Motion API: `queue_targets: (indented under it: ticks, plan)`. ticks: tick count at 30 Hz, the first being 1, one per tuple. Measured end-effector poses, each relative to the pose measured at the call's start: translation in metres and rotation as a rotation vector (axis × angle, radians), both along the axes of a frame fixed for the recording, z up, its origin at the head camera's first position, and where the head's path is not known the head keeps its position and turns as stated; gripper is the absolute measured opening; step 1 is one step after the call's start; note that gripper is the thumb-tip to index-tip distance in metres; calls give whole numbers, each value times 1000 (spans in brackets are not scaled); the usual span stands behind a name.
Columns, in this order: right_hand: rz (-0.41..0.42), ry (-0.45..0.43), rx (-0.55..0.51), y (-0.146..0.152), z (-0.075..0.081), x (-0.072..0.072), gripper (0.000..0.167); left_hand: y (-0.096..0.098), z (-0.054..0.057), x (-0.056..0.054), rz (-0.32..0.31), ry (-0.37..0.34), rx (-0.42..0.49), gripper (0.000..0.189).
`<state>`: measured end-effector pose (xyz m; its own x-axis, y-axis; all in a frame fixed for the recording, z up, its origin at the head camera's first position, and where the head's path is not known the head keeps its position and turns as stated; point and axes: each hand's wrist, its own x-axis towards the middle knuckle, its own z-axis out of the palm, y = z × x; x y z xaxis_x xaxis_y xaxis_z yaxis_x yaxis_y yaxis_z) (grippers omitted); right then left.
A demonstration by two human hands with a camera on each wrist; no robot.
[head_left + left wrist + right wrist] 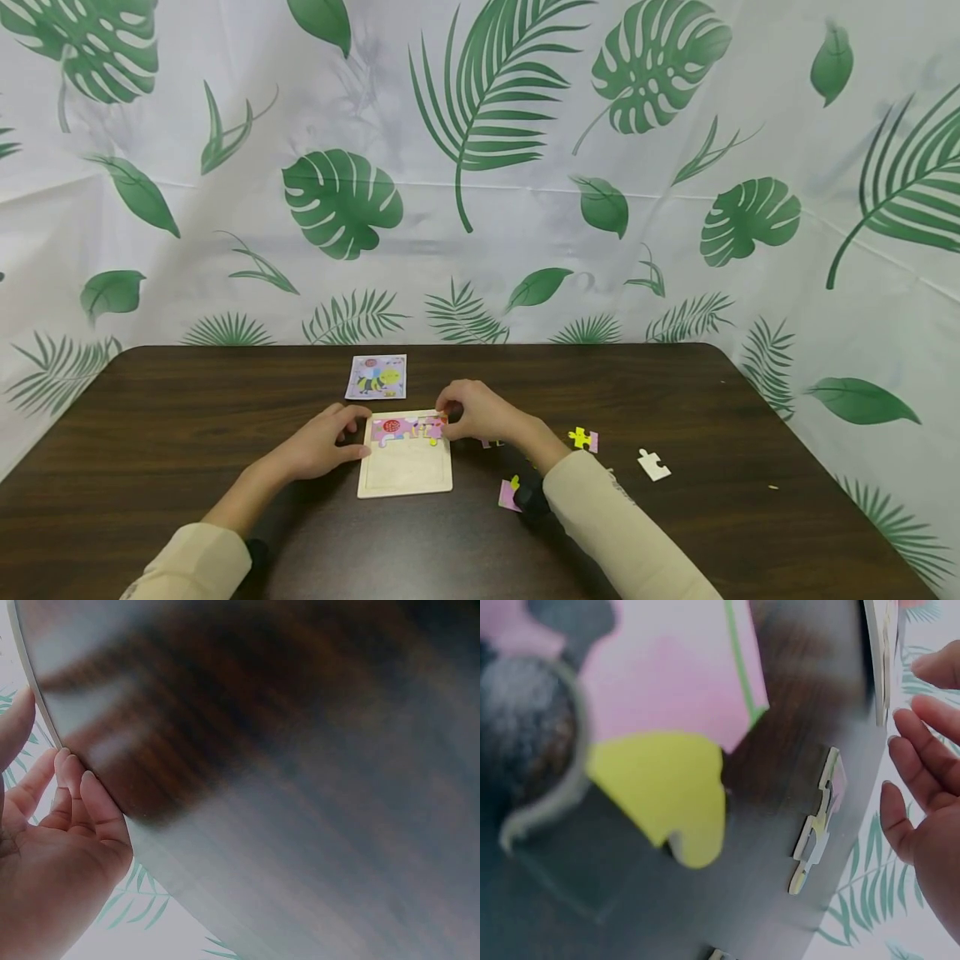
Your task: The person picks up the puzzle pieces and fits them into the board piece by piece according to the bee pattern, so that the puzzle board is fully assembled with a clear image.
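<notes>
Only the head view shows the one wooden tray (405, 479) whole, a row of joined puzzle pieces (408, 428) along its far side, their number too small to tell. One picture card (377, 377) lies beyond the tray; at least four loose pieces (653, 465) lie right of it, the forearm perhaps hiding more. The left hand (318, 442) touches the tray's left edge, thumb apart from bent fingers. The right hand (480, 412) is at the tray's far right corner; whether it pinches a piece, I cannot tell. The right wrist view alone shows its lower fingers, loosely bent and separated.
</notes>
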<state>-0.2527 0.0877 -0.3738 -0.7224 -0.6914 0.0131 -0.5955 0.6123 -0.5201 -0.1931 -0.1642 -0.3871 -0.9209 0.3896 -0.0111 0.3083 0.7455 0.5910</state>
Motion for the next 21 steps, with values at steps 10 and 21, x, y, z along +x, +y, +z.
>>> queue_targets:
  ticks: [10,21]
  plan:
    - [-44,-8,63,2,-4,2,26,0,0,0,-2,4,1,45]
    - [-7,28,41,2,-7,0,20,-1,2,0,-33,23,30,45]
